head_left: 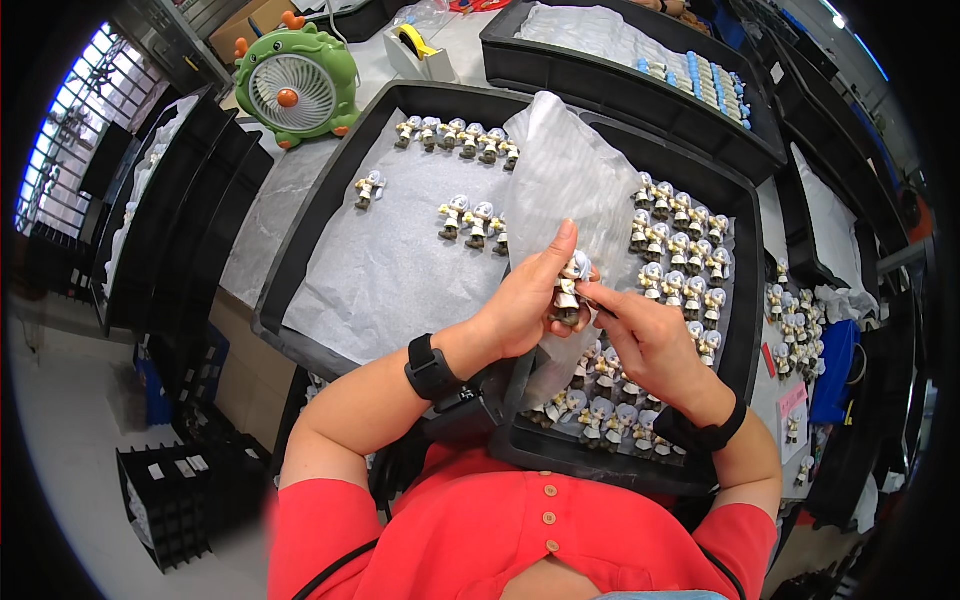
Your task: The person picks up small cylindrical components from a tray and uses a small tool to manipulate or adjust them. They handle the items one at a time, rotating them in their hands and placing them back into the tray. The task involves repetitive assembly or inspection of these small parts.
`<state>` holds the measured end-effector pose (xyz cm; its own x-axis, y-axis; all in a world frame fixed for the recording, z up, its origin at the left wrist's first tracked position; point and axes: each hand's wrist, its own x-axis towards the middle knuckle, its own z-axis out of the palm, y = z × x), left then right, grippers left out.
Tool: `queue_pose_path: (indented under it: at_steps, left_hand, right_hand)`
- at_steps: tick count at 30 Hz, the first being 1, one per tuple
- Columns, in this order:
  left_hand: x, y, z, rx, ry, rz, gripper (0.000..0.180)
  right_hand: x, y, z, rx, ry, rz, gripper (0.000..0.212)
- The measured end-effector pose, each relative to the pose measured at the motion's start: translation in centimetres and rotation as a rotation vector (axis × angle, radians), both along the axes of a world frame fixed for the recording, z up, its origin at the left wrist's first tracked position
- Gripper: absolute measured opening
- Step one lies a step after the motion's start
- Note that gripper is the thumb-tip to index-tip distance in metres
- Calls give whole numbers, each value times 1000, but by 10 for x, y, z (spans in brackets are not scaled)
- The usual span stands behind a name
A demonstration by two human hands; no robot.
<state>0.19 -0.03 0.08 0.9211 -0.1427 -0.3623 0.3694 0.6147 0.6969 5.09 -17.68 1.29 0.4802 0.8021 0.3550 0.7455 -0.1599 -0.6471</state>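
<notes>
My left hand is closed round a small figurine with pale hair, a white outfit and dark boots, held upright with the thumb along its side. My right hand is pinched close against the figurine's front. A thin dark thing shows at its fingers, too small to name. Below my hands stand two black trays. The left tray is lined with white paper and bears several figurines of the same kind. The right tray holds close rows of them, and a loose white sheet lies partly across both trays.
A green fan and a tape dispenser stand behind the left tray. Another black tray with blue and white pieces is at the back. More figurines and a blue bin sit at the right; stacked black trays stand at the left.
</notes>
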Motion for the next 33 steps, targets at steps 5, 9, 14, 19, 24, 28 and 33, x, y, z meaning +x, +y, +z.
queue_pose_path:
  at_steps: [5,9,14,19,24,28,33]
  left_hand:
    - [0,0,-1,-8,-4,-13,59]
    - [0,1,-2,-22,-6,-21,59]
    - [0,0,-1,-22,-13,-23,59]
    - [0,0,-2,-20,-9,-23,59]
    - [0,0,-1,-21,1,-22,60]
    - [0,0,2,-38,-7,-45,61]
    - [1,-1,-3,-32,20,-44,62]
  right_hand:
    - [3,-2,2,-36,8,20,43]
    - [1,-1,2,14,106,14,42]
    - [0,0,1,35,86,6,41]
    - [1,-1,4,-40,-3,10,41]
    - [3,-2,1,-1,28,30,42]
    - [-1,1,-1,135,97,-27,41]
    - [-2,1,4,11,-9,89,44]
